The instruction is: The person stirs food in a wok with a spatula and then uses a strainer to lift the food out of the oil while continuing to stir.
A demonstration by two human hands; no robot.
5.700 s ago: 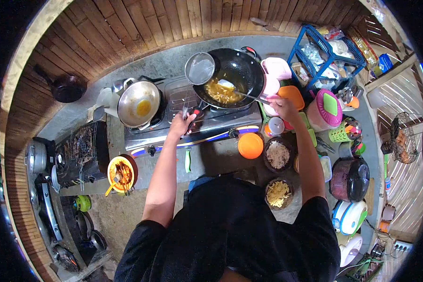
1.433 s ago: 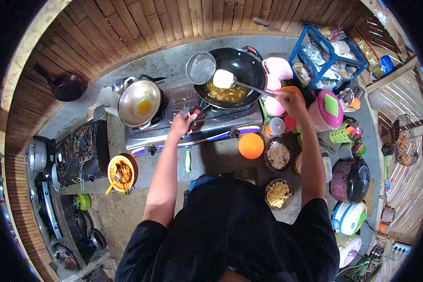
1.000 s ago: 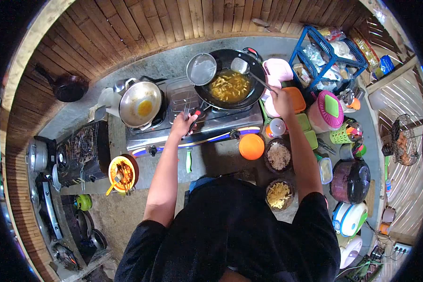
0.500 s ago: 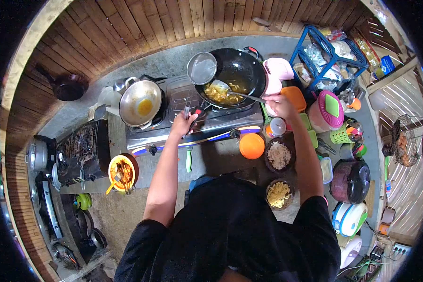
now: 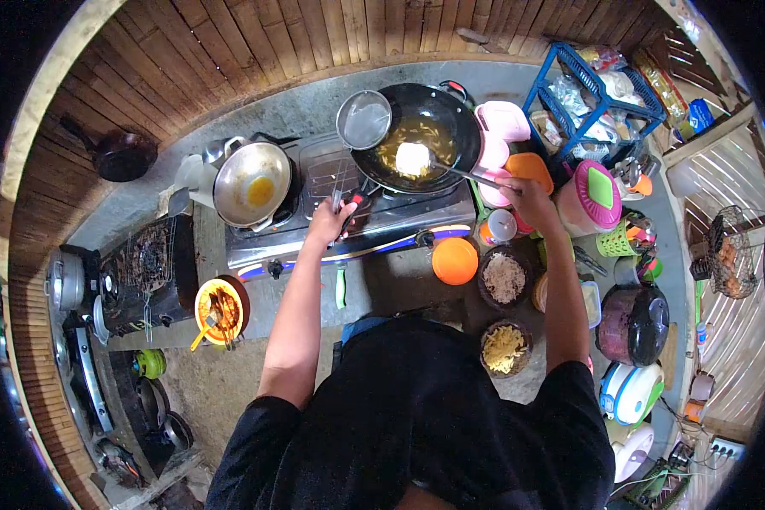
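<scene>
A black wok [image 5: 459, 119] sits on the stove's right burner, with oil and yellowish pieces in it. My right hand [image 5: 527, 197] is closed on the handle of a metal spatula [image 5: 413, 160], whose bright blade is over the food in the wok. My left hand [image 5: 330, 223] is closed round the handle of a round mesh strainer [image 5: 365, 120], held over the wok's left rim. Beside that hand lies the wok's black and red handle [image 5: 354, 204]; whether the fingers also touch it cannot be made out.
A lighter wok [image 5: 234, 191] with a little oil stands on the left burner. Right of the stove are an orange lid [image 5: 455, 261], bowls of shreds [image 5: 503, 279] and yellow pieces [image 5: 503, 349], and a pink container [image 5: 586, 200]. An orange bowl [image 5: 219, 312] sits at the left.
My right hand has moved slightly right and down with the spatula. The blade has turned and now looks bright white, and the pieces have spread out in the oil.
</scene>
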